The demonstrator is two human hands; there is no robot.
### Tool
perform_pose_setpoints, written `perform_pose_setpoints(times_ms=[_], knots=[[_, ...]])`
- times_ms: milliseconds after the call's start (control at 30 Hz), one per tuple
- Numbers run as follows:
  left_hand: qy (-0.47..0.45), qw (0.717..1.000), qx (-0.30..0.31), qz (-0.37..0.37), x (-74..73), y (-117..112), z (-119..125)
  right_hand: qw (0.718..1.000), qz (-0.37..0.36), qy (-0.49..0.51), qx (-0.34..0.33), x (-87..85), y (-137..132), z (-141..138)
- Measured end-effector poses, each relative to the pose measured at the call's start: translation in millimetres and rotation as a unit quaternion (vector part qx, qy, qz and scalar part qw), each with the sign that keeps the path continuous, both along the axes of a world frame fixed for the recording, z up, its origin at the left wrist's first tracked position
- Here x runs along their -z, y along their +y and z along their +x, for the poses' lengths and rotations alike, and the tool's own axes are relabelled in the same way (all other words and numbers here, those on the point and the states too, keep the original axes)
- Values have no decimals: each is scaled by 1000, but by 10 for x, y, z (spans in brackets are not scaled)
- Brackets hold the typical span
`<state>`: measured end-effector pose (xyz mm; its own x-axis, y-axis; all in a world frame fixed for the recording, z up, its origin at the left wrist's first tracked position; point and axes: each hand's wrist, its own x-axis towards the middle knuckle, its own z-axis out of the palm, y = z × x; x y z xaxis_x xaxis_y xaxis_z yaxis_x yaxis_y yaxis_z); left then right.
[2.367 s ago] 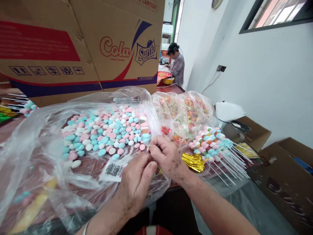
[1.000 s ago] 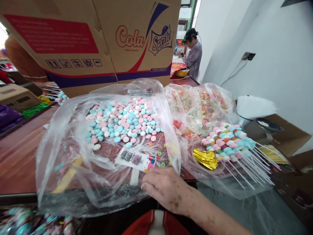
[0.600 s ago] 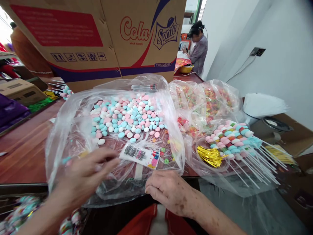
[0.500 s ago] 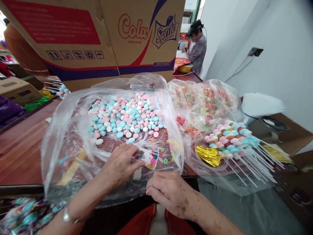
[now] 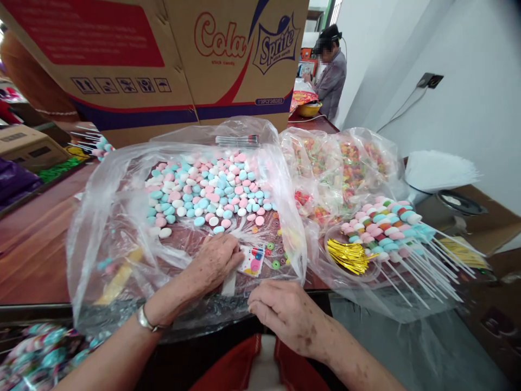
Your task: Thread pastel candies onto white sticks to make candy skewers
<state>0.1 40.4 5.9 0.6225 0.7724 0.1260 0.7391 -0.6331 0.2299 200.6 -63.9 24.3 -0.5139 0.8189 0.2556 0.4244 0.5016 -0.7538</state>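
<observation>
My left hand (image 5: 217,259) rests over the plastic sheet, fingers drawn together at the left edge of a small stack of printed cards (image 5: 253,262). The cards are white with coloured dots, and my fingers hide their left end. At the table's front edge, my right hand (image 5: 287,315) is curled closed; whether anything lies inside it is hidden. Beyond my left hand spreads a pile of pink, blue and white candies (image 5: 211,190). Several small ring candies (image 5: 275,264) lie just right of the cards.
A large cardboard box (image 5: 228,81) stands behind the candies. Bagged gummies (image 5: 317,155), gold twist ties (image 5: 348,256) in a round dish and candy skewers (image 5: 386,228) are on the right. Wrapped candies (image 5: 44,353) sit low left. A person (image 5: 330,76) works at the back.
My left hand has moved slightly right and its fingers have closed in at the cards' left edge. My right hand stays curled in nearly the same spot.
</observation>
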Motion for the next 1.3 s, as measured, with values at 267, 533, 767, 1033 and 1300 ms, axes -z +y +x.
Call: perform_pose_setpoints(times_ms=[267,533,767,1033,1300], knots=[[-5,999,37,17,42,2,-9,1000,-7,6,7,-24,-19,14],[-91,993,49,54,-160,-88,139,943,-77,132,297,40,182,74],[-173,970,91,143,-377,-112,390,955,-38,159,247,-28,374,183],[-170,967,100,-159,-548,31,487,963,119,70,233,-110,410,373],[-210,945,142,-207,-424,98,564,919,262,-13,295,-64,468,428]])
